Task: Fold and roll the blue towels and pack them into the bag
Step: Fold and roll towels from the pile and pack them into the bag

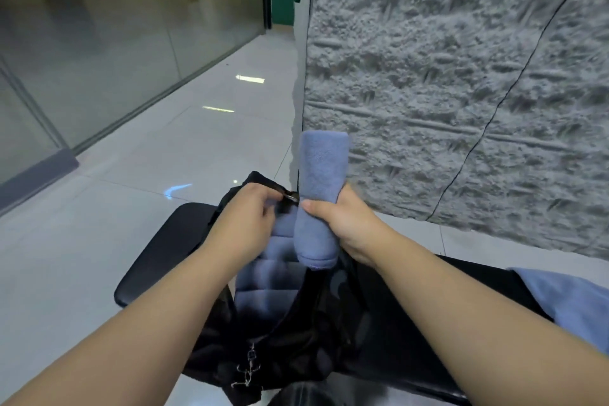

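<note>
right hand (342,224) grips rolled towel (321,194) | bag (296,323) holds rolled towels (273,270)

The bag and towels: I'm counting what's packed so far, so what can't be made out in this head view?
- How many rolls lie in the black bag: the rolled towel held by the right hand, and the left hand, cover part of the packed towels.
- What the left hand grips at the bag's rim: too small.
- The loose blue towel: cut off by the right edge.
</note>
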Motion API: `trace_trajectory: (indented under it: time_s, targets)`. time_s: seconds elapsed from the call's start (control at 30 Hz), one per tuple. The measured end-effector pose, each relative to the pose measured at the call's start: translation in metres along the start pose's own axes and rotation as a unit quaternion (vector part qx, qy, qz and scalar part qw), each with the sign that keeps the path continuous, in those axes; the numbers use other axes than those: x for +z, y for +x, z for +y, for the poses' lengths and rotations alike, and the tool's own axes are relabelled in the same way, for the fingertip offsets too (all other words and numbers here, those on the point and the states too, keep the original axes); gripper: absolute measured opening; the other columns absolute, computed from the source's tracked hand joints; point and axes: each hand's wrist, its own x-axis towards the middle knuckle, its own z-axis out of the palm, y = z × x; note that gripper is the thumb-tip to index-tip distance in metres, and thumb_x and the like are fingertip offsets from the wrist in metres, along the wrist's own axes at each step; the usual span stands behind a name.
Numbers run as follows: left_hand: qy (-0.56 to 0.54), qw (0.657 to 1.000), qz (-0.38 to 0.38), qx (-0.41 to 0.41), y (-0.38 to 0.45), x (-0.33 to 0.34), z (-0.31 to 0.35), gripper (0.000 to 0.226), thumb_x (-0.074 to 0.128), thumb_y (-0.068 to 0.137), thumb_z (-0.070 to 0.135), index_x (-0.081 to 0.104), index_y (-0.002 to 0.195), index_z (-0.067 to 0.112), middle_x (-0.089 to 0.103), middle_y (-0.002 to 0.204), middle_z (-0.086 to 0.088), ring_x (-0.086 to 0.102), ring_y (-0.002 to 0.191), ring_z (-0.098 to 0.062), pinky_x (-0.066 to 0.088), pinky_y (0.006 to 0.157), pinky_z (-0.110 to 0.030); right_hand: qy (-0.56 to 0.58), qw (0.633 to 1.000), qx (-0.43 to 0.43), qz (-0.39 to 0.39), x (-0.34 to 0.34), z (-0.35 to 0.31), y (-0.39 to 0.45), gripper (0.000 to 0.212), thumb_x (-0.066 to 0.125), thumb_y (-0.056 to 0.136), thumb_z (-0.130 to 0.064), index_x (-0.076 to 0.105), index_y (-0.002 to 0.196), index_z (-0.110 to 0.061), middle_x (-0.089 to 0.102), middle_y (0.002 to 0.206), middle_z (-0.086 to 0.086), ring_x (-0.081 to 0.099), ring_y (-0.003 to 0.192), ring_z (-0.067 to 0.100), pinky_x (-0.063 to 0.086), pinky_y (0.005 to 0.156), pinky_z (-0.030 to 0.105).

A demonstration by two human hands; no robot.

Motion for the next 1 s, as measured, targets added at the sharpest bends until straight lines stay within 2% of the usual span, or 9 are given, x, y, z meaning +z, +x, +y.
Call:
trace_trajectory:
  time_s: [0.1,0.17,0.37,0.47,0.57,0.63,0.73,0.87,1.0]
  targets:
    - [0.113,0.993,-0.010,0.027,0.011,-0.002,-0.010,0.032,0.044,0.089,0.005,0.062,0.113,0.015,0.049,0.129,0.000,0.044,0.119,-0.020,0.035,0.097,-0.028,0.007,0.998,0.034,0.045,0.016,0.012,0.020,0.081,0.067,0.041,-0.033,0.045,0.118,-0.021,0.062,0.111,0.008,0.061,0.102,0.029,0.051,0.090,0.051]
    - [0.199,0.978,-0.035,0.050,0.019,0.000,-0.015,0.034,0.047,0.089,0.009,0.061,0.115,0.024,0.041,0.139,0.002,0.036,0.126,-0.021,0.027,0.100,-0.028,0.013,0.997,0.041,0.069,0.023,0.020,0.031,0.082,0.065,0.043,-0.031,0.041,0.121,-0.024,0.061,0.111,0.007,0.061,0.103,0.030,0.052,0.089,0.051]
    - [0.311,0.942,-0.119,0.035,0.054,0.005,-0.035,0.036,0.051,0.088,0.019,0.057,0.120,0.032,0.031,0.144,0.004,0.026,0.132,-0.021,0.029,0.099,-0.035,0.057,0.993,-0.029,0.097,0.041,0.025,0.045,0.061,0.065,0.082,-0.004,0.029,0.130,-0.015,0.056,0.116,0.003,0.057,0.106,0.016,0.049,0.091,0.032]
    - [0.356,0.923,-0.145,0.024,0.070,0.005,-0.047,0.041,0.047,0.088,0.013,0.053,0.127,0.025,0.030,0.144,0.002,0.028,0.128,-0.024,0.035,0.093,-0.036,-0.006,0.994,-0.048,0.102,0.040,0.026,0.051,0.053,0.066,0.084,-0.006,0.031,0.122,-0.015,0.054,0.108,0.000,0.054,0.099,0.013,0.043,0.076,0.017]
    - [0.352,0.924,-0.143,0.032,0.082,0.002,-0.056,0.045,0.042,0.089,0.010,0.043,0.133,0.021,0.030,0.145,0.002,0.032,0.122,-0.026,0.037,0.084,-0.034,-0.182,0.977,-0.088,0.075,0.027,0.036,0.052,0.050,0.061,0.086,-0.005,0.032,0.125,-0.016,0.049,0.102,-0.007,0.053,0.096,0.015,0.042,0.072,0.010]
    - [0.322,0.937,-0.134,0.026,0.086,-0.001,-0.059,0.050,0.042,0.088,0.008,0.038,0.136,0.023,0.033,0.142,0.003,0.035,0.117,-0.026,0.038,0.080,-0.032,-0.354,0.930,-0.098,0.030,0.015,0.041,0.053,0.054,0.054,0.085,-0.006,0.030,0.131,-0.019,0.050,0.111,-0.003,0.053,0.104,0.023,0.043,0.079,0.026]
    - [0.290,0.946,-0.143,0.015,0.088,-0.008,-0.061,0.053,0.039,0.083,0.000,0.044,0.132,0.018,0.035,0.139,0.001,0.042,0.116,-0.028,0.044,0.089,-0.038,-0.549,0.819,-0.164,-0.001,0.004,0.053,0.057,0.058,0.051,0.075,0.003,0.039,0.130,-0.012,0.049,0.122,0.006,0.047,0.115,0.027,0.038,0.087,0.033]
    - [0.273,0.949,-0.158,0.029,0.085,-0.015,-0.057,0.062,0.034,0.079,-0.006,0.041,0.137,0.015,0.021,0.154,0.006,0.043,0.128,-0.026,0.042,0.098,-0.038,-0.697,0.647,-0.300,0.067,0.007,0.090,0.068,0.037,0.039,0.067,-0.012,0.053,0.102,-0.011,0.059,0.082,0.005,0.059,0.073,0.025,0.046,0.060,0.032]
    - [0.273,0.948,-0.156,0.049,0.083,-0.020,-0.046,0.061,0.033,0.081,-0.005,0.039,0.139,0.013,0.015,0.156,0.012,0.035,0.135,-0.015,0.038,0.103,-0.035,-0.757,0.579,-0.280,0.112,0.020,0.099,0.076,0.045,0.065,0.060,-0.015,0.045,0.100,-0.013,0.054,0.078,0.004,0.053,0.071,0.024,0.041,0.062,0.036]
